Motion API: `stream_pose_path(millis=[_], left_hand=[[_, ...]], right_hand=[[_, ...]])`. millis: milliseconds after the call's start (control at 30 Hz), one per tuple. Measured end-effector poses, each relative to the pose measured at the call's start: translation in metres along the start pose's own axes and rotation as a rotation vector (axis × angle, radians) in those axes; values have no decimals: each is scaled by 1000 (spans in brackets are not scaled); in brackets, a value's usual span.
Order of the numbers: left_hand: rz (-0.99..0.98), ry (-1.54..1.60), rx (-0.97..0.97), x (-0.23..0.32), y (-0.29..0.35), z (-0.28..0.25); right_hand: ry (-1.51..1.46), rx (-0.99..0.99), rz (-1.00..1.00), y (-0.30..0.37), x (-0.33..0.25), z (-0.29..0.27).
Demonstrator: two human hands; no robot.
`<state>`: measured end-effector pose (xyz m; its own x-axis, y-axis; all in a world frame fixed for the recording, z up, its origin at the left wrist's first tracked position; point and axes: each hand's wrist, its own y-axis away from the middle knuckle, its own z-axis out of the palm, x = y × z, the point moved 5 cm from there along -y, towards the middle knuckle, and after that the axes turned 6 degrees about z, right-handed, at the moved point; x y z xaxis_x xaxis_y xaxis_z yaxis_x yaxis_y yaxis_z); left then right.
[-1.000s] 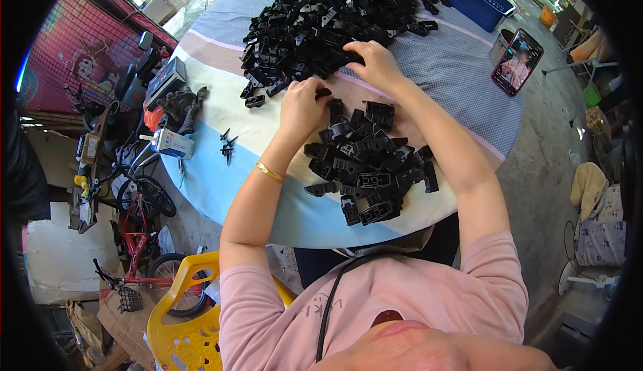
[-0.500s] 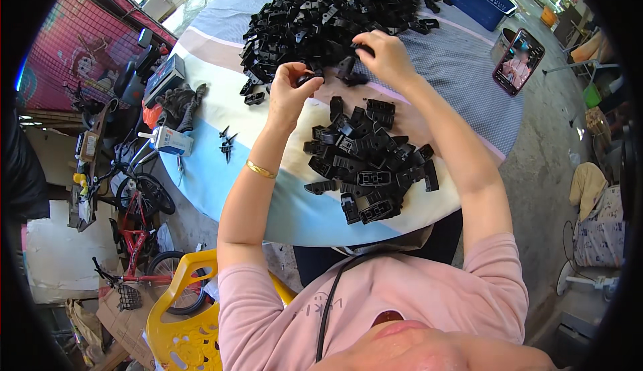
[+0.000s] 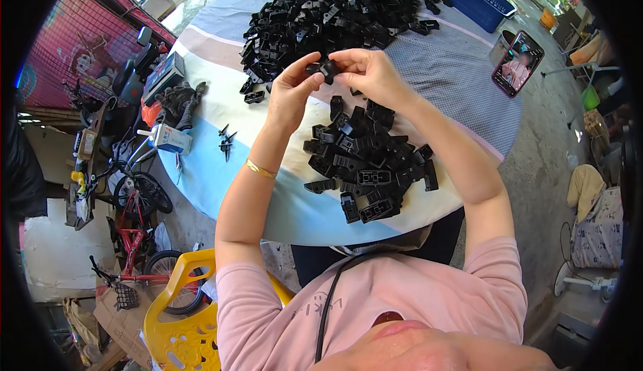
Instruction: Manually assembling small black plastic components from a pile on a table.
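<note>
My left hand [image 3: 292, 88] pinches a small black plastic part [image 3: 328, 71] between thumb and fingertips. From the other side, the fingertips of my right hand [image 3: 376, 76] are closed on the same part, so both hands meet at it. Whether it is one piece or two pressed together, I cannot tell. Just beyond my hands rises a large heap of black plastic parts [image 3: 335, 16]. Between my forearms, closer to me, lies a smaller pile of black plastic connector-like housings [image 3: 365, 157].
A patterned cloth covers the round table [image 3: 201, 190]. Left of my left arm lie several thin black pieces [image 3: 226, 143] and a small carton [image 3: 171, 139]. A blue plastic basket [image 3: 474, 3] stands far right, with a propped phone [image 3: 518, 64] nearer. A yellow chair [image 3: 175, 304] is at lower left.
My right hand has moved left and nearer, from the edge of the large heap to my left hand. Both hands now grip the black part together.
</note>
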<state>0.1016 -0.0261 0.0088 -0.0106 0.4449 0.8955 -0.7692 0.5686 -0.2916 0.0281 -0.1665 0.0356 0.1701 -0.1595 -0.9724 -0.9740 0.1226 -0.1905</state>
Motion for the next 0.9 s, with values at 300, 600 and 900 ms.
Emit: stream_pose_path(millis=[300,600,900], left_hand=[[128,-268,22,16,3,7],[117,-291,20,18,5,10],[-2,92,131,14,11,14]], right_hand=[[216,73,-87,3,-5,-4],[510,162,-435,16,-29,4],[553,300,-567,18,-35,9]])
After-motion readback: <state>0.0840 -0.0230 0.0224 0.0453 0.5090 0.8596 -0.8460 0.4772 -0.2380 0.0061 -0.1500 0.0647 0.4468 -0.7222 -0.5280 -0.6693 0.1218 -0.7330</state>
